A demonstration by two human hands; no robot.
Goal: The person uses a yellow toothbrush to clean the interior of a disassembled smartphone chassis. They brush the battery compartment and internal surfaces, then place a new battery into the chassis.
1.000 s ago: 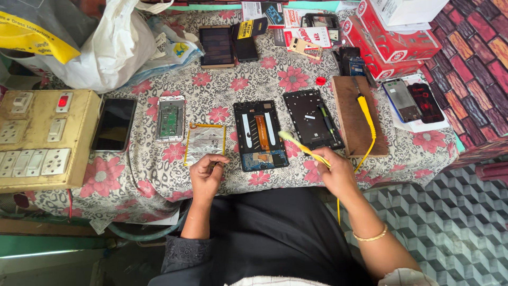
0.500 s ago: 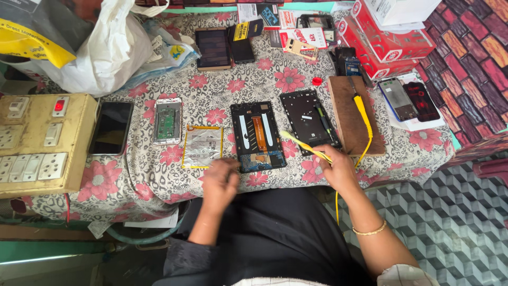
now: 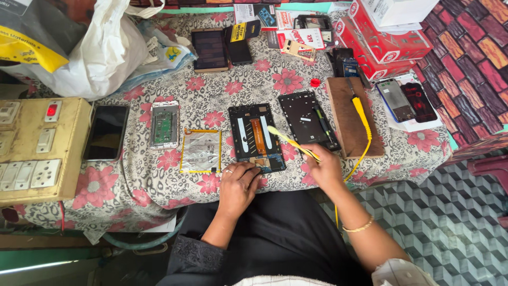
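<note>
Clearly the work is brushing out an opened phone (image 3: 257,137) on the flowered cloth (image 3: 211,100). Nearest, the left hand (image 3: 238,182) rests on the phone's bottom edge, fingers curled and pressed down on the frame to pin it. The right hand (image 3: 324,168) sits just right of the phone, fingers pinched round the handle of a pale yellow brush (image 3: 288,140), whose bristle end lies over the upper middle of the open body, just past the left fingertips.

To do this well, I'd judge: keep the left fingers off the orange flex strip (image 3: 257,136), sweep lightly in one direction away from the connectors, and hold the frame flat so it doesn't skate on the cloth.

Just left of the pinning fingers lies a silvery battery (image 3: 201,151); beyond the brush hand, a black back cover (image 3: 307,119) and a wooden block (image 3: 352,116).
</note>
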